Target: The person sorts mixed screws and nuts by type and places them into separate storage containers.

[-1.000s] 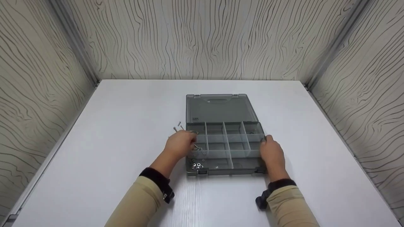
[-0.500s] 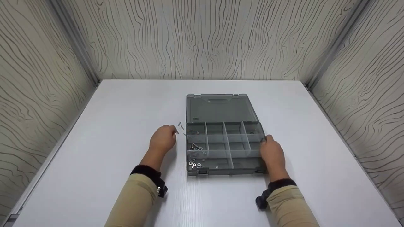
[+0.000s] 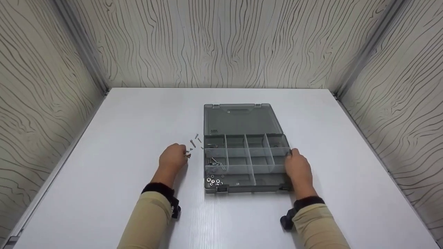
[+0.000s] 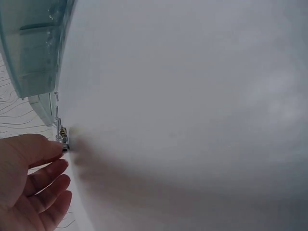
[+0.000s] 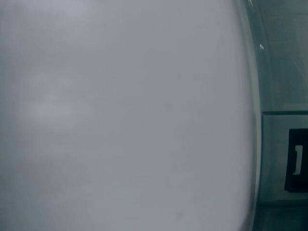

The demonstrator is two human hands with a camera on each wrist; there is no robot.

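A screw [image 3: 188,155] sits pinched at the fingertips of the left hand [image 3: 172,159], just above the table [image 3: 121,138] and left of the box [image 3: 246,162]; its axis is too small to tell. More screws [image 3: 195,141] lie loose just beyond it, pointing roughly away from the person. The right hand [image 3: 297,168] holds the box's right wall, fingers curled. The lid [image 3: 240,119] lies open and flat. No writing is readable.
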